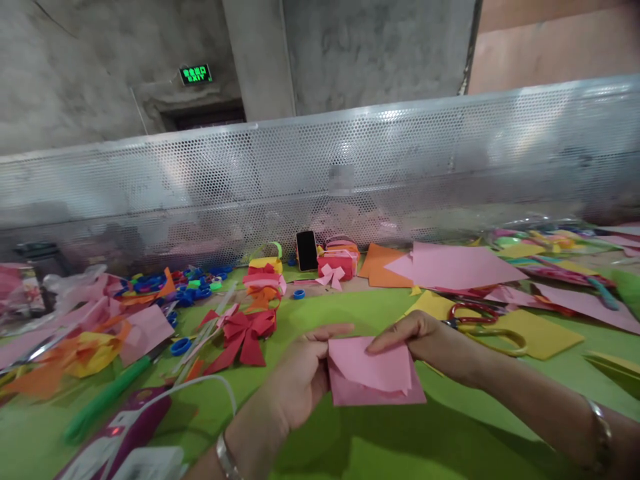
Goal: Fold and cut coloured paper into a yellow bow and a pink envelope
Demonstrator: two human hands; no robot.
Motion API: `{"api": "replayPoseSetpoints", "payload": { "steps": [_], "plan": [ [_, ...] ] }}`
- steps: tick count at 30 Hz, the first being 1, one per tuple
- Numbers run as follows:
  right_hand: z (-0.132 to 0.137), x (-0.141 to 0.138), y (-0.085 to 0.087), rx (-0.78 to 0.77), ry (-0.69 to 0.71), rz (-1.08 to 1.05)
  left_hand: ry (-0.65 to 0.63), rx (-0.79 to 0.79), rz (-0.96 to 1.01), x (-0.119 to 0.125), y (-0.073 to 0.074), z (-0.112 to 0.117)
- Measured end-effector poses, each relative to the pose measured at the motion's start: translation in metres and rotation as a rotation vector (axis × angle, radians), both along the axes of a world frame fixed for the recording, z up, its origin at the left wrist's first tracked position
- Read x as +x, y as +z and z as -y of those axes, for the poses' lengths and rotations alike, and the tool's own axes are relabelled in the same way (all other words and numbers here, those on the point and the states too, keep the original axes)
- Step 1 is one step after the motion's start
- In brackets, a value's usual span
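A folded piece of pink paper is held up over the green table, one layer lying over a slightly larger one. My left hand grips its left edge, with the thumb stretched above the top edge and the other fingers partly hidden behind the sheet. From the right, my right hand pinches the top edge, one finger lying across the front. Just behind my right wrist lie scissors with red and yellow handles. A red paper bow rests to the left of my left hand.
Small paper bags with bows and an upright phone stand at the back, before a perforated metal panel. Pink sheets lie right. Blue tape rings, a green-handled tool and a white-corded power strip are left.
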State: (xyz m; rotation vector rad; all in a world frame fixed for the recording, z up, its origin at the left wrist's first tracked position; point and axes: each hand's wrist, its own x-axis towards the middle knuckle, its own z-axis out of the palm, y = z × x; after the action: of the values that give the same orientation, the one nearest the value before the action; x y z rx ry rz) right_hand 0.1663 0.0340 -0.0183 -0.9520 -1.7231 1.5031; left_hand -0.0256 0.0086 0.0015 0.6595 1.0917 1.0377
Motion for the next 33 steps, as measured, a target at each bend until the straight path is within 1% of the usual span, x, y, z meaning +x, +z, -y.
{"api": "replayPoseSetpoints", "payload": {
  "steps": [4, 7, 9, 11, 12, 13, 14, 15, 16, 17, 18, 20, 22, 23, 24, 26, 29, 33],
  "plan": [
    [-0.002, -0.001, 0.0, 0.074, -0.065, -0.029, -0.093, -0.04, 0.104, -0.002, 0.001, 0.002],
    [-0.003, 0.001, 0.001, 0.17, -0.088, -0.023, -0.184, -0.015, 0.034, -0.001, 0.0, 0.006],
    [-0.004, 0.005, 0.004, 0.25, -0.026, 0.031, -0.202, 0.042, -0.072, 0.0, -0.002, 0.008],
    [-0.005, 0.011, 0.008, 0.353, 0.076, 0.13, -0.181, 0.105, -0.139, 0.002, -0.003, 0.008],
    [-0.005, 0.013, 0.011, 0.405, 0.103, 0.167, -0.153, 0.161, -0.203, 0.003, -0.004, 0.008],
    [-0.005, 0.015, 0.014, 0.451, 0.097, 0.184, -0.109, 0.236, -0.306, 0.003, -0.004, 0.008],
    [-0.004, 0.017, 0.016, 0.489, 0.056, 0.181, -0.057, 0.331, -0.442, 0.004, -0.004, 0.007],
    [-0.002, 0.017, 0.018, 0.531, -0.016, 0.165, -0.009, 0.441, -0.599, 0.004, -0.004, 0.007],
    [0.0, 0.015, 0.019, 0.583, -0.096, 0.154, 0.027, 0.55, -0.747, 0.005, -0.005, 0.008],
    [0.002, 0.013, 0.02, 0.658, -0.169, 0.156, 0.036, 0.649, -0.858, 0.005, -0.005, 0.008],
    [0.005, 0.01, 0.02, 0.755, -0.225, 0.177, 0.018, 0.723, -0.914, 0.006, -0.005, 0.009],
    [0.012, 0.004, 0.018, 0.971, -0.285, 0.237, -0.051, 0.816, -0.941, 0.009, -0.005, 0.012],
    [0.017, -0.002, 0.016, 1.139, -0.291, 0.286, -0.087, 0.856, -0.922, 0.011, -0.005, 0.015],
    [0.018, -0.005, 0.016, 1.189, -0.286, 0.302, -0.091, 0.861, -0.907, 0.011, -0.005, 0.016],
    [0.019, -0.007, 0.015, 1.217, -0.278, 0.315, -0.092, 0.862, -0.893, 0.012, -0.004, 0.016],
    [0.019, -0.01, 0.013, 1.219, -0.264, 0.324, -0.099, 0.862, -0.88, 0.013, -0.004, 0.017],
    [0.018, -0.012, 0.011, 1.167, -0.23, 0.284, -0.124, 0.828, -0.885, 0.014, -0.005, 0.018],
    [0.019, -0.013, 0.01, 1.111, -0.194, 0.241, -0.167, 0.801, -0.806, 0.016, -0.008, 0.019]
  ]
}}
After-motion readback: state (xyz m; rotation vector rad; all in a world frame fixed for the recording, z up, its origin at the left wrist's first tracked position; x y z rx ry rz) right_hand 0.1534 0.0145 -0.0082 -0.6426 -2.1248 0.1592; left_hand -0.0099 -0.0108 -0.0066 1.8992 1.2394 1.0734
